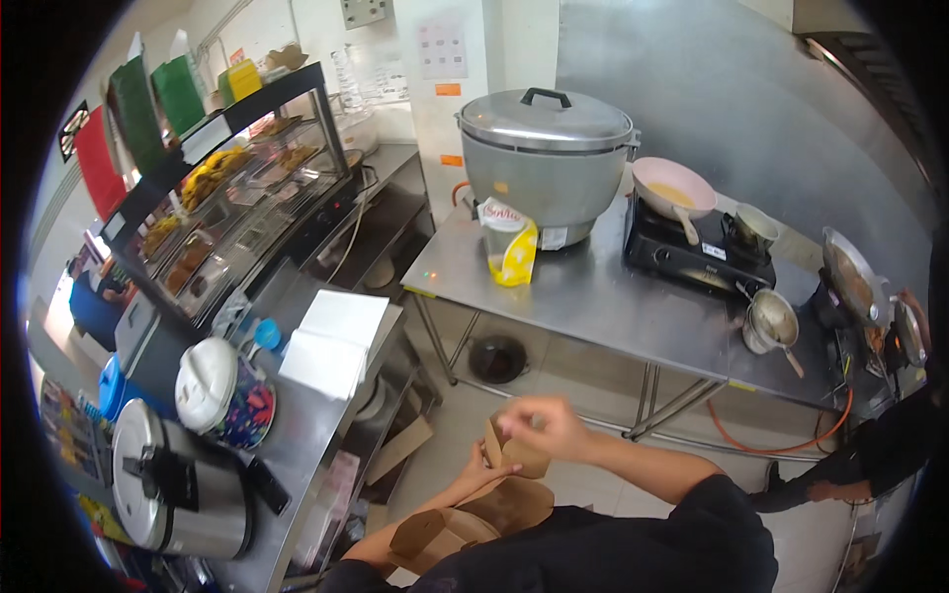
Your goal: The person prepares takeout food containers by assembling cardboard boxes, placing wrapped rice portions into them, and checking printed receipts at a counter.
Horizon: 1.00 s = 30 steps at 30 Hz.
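Observation:
My left hand (478, 472) holds a small brown cardboard food box (528, 459) from below and the side, its flaps standing up. Over that box is my right hand (545, 426), fingers curled at its upper edge; whether they grip a flap cannot be told. Another brown cardboard box (445, 535), opened out, rests on my left forearm against my body.
A steel table (563, 296) ahead bears a large rice cooker (545, 163), a yellow-and-white pouch (510, 244), and a gas stove (682, 252) with a pink pan (671, 185). Left are a steel counter (308, 437) with cookers and a heated display case (245, 200). Another person (860, 452) stands at right.

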Motion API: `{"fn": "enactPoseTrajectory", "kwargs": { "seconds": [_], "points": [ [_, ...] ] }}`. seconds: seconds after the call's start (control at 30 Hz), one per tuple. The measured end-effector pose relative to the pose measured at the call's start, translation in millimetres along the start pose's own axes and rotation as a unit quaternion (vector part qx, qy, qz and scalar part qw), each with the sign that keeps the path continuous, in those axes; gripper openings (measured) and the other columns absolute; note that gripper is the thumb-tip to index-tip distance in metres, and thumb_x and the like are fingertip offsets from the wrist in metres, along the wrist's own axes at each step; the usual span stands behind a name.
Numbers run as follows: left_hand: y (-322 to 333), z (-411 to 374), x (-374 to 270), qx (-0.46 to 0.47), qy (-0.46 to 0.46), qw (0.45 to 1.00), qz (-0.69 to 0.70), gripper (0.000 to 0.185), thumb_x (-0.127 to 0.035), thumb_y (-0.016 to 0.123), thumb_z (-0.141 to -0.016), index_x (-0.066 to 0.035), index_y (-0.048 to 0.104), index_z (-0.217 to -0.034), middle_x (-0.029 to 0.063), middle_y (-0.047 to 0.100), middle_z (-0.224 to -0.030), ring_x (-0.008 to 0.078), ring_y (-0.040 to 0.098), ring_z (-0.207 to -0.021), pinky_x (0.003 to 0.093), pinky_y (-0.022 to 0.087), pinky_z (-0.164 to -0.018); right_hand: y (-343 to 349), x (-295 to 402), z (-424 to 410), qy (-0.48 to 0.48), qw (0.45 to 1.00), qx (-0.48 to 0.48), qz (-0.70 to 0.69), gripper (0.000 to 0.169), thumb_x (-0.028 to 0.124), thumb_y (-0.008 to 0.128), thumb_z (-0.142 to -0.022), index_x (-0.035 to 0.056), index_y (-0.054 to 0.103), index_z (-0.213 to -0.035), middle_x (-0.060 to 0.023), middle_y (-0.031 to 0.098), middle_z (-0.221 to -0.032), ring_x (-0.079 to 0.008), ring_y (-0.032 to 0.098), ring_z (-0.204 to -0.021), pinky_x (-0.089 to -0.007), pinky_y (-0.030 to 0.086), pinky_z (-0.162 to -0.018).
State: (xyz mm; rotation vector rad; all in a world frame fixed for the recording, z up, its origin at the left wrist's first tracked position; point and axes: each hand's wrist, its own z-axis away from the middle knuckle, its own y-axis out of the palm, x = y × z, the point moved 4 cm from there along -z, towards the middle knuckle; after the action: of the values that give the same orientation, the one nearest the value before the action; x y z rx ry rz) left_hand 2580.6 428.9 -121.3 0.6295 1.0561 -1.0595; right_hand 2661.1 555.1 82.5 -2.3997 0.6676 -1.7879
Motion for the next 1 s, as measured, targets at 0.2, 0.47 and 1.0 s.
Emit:
{"fn": "enactPoseTrajectory", "kwargs": {
  "seconds": [0.2, 0.47, 1.0],
  "points": [
    [-52.3, -99.8, -24.6, -0.002, -0.006, 0.998, 0.058, 0.103, -0.038, 0.081, -0.061, 0.002, 0.016, -0.130, 0.0235, 0.038, -0.123, 0.0302, 0.046, -0.112, 0.0369, 0.044, -0.088, -144.4, 11.6, -160.6, -0.216, 0.923, -0.173, 0.266, 0.021, 0.007, 0.062, -0.076, 0.0023, 0.058, -0.096, -0.0119, 0.055, -0.101, -0.0237, 0.053, -0.097, -0.0337, 0.043, -0.083],
    [-152.4, -227.6, -105.0, -0.006, 0.065, 0.990, 0.127, 0.084, -0.030, 0.078, -0.067, 0.003, 0.026, -0.124, 0.0188, 0.041, -0.121, 0.0257, 0.044, -0.113, 0.0345, 0.040, -0.092, -332.6, -55.7, -399.5, -0.066, 0.762, -0.176, 0.620, 0.041, 0.020, 0.058, -0.081, -0.0009, 0.046, -0.114, -0.0197, 0.048, -0.111, -0.0333, 0.048, -0.106, -0.0398, 0.041, -0.087],
    [-238.5, -268.2, -123.2, -0.214, 0.075, 0.968, 0.112, 0.072, -0.019, 0.075, -0.071, 0.001, 0.028, -0.122, 0.0159, 0.043, -0.117, 0.0241, 0.045, -0.110, 0.0332, 0.037, -0.093, -488.6, -201.8, -555.6, 0.100, 0.812, -0.028, 0.575, 0.053, 0.046, 0.053, -0.084, -0.0064, 0.056, -0.077, -0.0233, 0.057, -0.072, -0.0367, 0.055, -0.070, -0.0417, 0.042, -0.066]
  ]
}}
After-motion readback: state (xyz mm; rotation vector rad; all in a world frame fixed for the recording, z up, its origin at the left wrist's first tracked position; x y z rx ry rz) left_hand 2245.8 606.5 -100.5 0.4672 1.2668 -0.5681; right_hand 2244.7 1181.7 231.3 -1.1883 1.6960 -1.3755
